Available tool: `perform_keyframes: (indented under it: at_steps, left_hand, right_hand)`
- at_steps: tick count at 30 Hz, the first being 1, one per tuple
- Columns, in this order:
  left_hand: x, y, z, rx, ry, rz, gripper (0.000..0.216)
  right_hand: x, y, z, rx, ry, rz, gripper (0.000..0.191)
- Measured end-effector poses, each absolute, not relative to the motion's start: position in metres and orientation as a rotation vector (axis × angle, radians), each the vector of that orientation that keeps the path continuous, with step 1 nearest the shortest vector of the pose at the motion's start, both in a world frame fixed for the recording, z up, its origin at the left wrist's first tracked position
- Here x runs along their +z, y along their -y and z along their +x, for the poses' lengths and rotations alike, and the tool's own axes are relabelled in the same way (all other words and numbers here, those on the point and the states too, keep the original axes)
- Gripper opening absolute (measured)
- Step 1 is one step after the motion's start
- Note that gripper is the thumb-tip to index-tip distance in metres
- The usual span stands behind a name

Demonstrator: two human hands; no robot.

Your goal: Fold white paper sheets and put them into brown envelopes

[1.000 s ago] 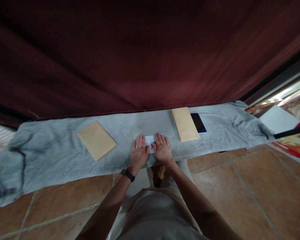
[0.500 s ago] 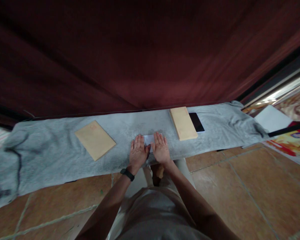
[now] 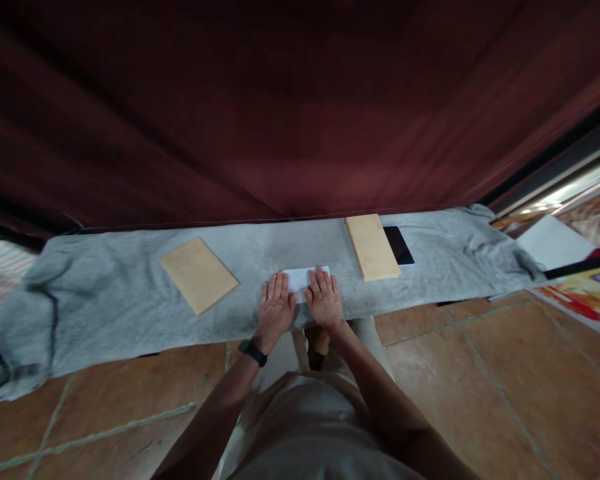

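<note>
A small white sheet of paper [image 3: 299, 280] lies on the grey cloth in front of me, partly covered by both hands. My left hand [image 3: 276, 305] rests flat over its left end, fingers stretched out and pointing away from me. Over the right end lies my right hand [image 3: 323, 301], also flat with the fingers extended. To the left is a tan envelope [image 3: 200, 275], set at an angle. On the right sits a stack of tan envelopes [image 3: 374, 248], its edge against a dark phone [image 3: 399, 245].
The grey cloth [image 3: 140, 287] covers a long narrow surface, with bunched folds at its left end. A dark red curtain [image 3: 280, 120] hangs behind it. At the far right are a white sheet [image 3: 555, 241] and a colourful printed package [image 3: 587, 297]. Tiled floor [image 3: 445, 373] lies below.
My hands have spread slightly apart, and more of the white paper shows between them. My view has shifted a little, moving the surroundings slightly rightward.
</note>
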State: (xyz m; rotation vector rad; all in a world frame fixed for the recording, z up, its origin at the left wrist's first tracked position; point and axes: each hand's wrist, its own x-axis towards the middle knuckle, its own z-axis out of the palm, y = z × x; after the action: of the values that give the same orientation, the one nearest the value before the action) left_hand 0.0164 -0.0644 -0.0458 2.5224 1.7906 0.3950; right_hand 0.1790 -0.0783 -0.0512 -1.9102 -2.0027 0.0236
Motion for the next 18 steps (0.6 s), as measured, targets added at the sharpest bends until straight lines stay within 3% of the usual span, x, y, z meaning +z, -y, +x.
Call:
perform_keyframes:
  at_steps: [18]
  left_hand:
    - [-0.029, 0.123, -0.001, 0.341, -1.657, 2.577, 0.054]
  right_hand:
    - [-0.051, 0.079, 0.180, 0.049, 1.976, -1.894, 0.056]
